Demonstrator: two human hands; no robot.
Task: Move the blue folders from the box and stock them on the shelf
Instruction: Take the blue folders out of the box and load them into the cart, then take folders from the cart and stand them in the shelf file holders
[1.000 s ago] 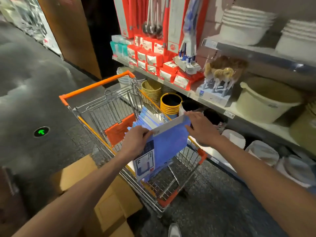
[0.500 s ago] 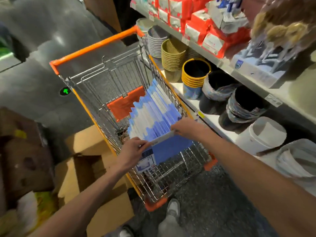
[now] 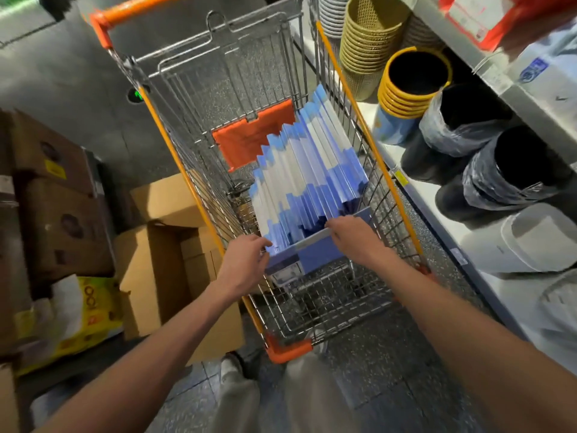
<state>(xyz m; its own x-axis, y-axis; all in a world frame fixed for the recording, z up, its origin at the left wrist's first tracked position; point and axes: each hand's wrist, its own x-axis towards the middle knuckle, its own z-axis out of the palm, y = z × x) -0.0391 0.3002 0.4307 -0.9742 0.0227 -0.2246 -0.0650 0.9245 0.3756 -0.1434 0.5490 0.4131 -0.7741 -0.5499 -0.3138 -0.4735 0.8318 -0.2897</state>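
Observation:
A blue folder (image 3: 315, 254) with a white spine and a label stands low in the wire shopping cart (image 3: 193, 157), at the near end of a row of several blue folders (image 3: 309, 170). My left hand (image 3: 245, 264) grips its left top corner. My right hand (image 3: 356, 239) grips its right top edge. The shelf (image 3: 415, 195) runs along the right of the cart.
Stacked baskets (image 3: 365, 48), yellow-rimmed bins (image 3: 412, 85) and black wrapped bins (image 3: 505, 170) fill the lower shelf. An open cardboard box (image 3: 175, 276) and brown cartons (image 3: 56, 195) stand left of the cart. My legs and a shoe are below the cart's near end.
Both hands have lowered the blue folder from above the cart down into it, against the row of folders. The camera has tilted down.

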